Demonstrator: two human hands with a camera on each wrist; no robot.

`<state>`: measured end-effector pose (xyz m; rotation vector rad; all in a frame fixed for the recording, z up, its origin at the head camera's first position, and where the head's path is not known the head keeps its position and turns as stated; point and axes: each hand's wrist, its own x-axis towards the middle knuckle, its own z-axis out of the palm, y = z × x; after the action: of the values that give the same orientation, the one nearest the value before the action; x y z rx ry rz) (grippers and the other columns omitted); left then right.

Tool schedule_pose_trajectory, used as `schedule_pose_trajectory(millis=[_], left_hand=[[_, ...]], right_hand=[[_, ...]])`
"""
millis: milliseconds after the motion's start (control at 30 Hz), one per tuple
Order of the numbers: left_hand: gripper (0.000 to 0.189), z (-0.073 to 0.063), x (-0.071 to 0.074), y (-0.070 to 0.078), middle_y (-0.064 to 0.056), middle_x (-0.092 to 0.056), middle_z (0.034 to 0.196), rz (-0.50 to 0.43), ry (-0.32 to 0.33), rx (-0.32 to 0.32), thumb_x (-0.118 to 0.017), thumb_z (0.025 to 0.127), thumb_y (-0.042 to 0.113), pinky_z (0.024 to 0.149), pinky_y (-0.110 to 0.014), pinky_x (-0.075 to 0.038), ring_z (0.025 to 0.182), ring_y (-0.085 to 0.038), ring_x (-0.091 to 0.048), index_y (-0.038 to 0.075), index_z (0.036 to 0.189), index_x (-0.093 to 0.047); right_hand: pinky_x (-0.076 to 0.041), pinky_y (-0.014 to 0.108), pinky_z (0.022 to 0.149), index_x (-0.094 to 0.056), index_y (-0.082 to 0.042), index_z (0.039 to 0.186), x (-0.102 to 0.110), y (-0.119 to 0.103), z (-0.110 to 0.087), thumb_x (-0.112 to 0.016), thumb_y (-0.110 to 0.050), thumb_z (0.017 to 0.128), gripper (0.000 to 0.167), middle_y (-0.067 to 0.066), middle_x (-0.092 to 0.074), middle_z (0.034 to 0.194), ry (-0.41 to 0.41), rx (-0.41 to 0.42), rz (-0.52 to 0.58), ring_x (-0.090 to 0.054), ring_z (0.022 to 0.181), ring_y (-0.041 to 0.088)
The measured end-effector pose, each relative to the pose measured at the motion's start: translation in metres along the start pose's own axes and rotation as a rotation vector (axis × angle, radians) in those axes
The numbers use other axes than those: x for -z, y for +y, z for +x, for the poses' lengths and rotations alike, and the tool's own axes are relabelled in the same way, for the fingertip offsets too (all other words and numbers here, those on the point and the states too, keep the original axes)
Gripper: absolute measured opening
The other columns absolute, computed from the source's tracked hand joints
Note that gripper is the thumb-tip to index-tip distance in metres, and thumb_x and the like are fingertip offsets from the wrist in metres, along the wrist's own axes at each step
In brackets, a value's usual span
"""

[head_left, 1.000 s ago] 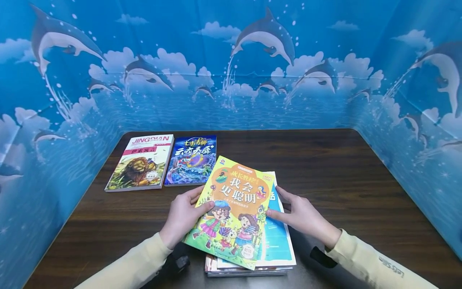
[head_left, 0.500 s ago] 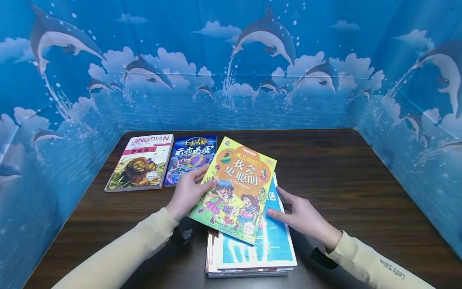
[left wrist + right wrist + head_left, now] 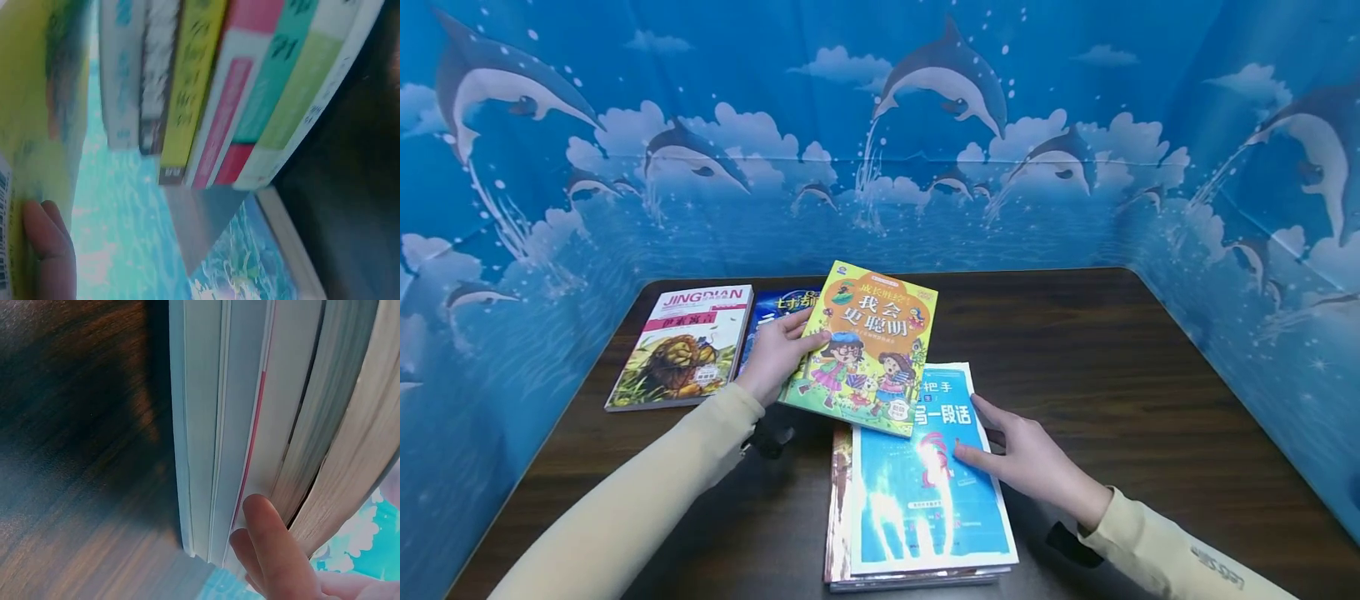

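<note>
We see that the blue book [image 3: 891,500] is smooth and shiny, the yellow book [image 3: 868,358] looks smooth too, the page edges [image 3: 337,375] are dull paper with thin lines, the table [image 3: 1075,358] looks like streaky wood, the sleeves [image 3: 640,492] look like dull cloth, and the dolphin sheet [image 3: 895,229] like creased cloth.

Cartoon book [image 3: 868,358] was yellow-green with orange patch. Top book [image 3: 898,496] was blue, white-edged. Lion book [image 3: 683,350] was white, pink band; neighbouring book [image 3: 766,307] deep blue. Table [image 3: 1075,375] was dark brown, wood-grained. Backdrop [image 3: 902,225] was blue, dolphin-and-cloud print. Sleeves [image 3: 655,483] were cream.
</note>
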<state>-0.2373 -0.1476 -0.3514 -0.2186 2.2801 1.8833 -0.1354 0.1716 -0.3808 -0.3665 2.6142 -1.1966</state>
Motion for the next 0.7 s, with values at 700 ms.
schedule_pose_trajectory(millis=[700], left_hand=[[0.055, 0.081, -0.013, 0.023, -0.015, -0.061, 0.120, -0.029, 0.028, 0.067, -0.061, 0.093, 0.028, 0.069, -0.032, -0.058, 0.073, -0.013, -0.069, 0.015, 0.144, -0.044]], right_hand=[[-0.056, 0.034, 0.080, -0.030, 0.005, 0.145, 0.000, 0.000, 0.000, -0.075, -0.037, 0.081, 0.089, 0.021, -0.056, 0.130, 0.006, -0.006, 0.029, -0.061, 0.112, 0.033]])
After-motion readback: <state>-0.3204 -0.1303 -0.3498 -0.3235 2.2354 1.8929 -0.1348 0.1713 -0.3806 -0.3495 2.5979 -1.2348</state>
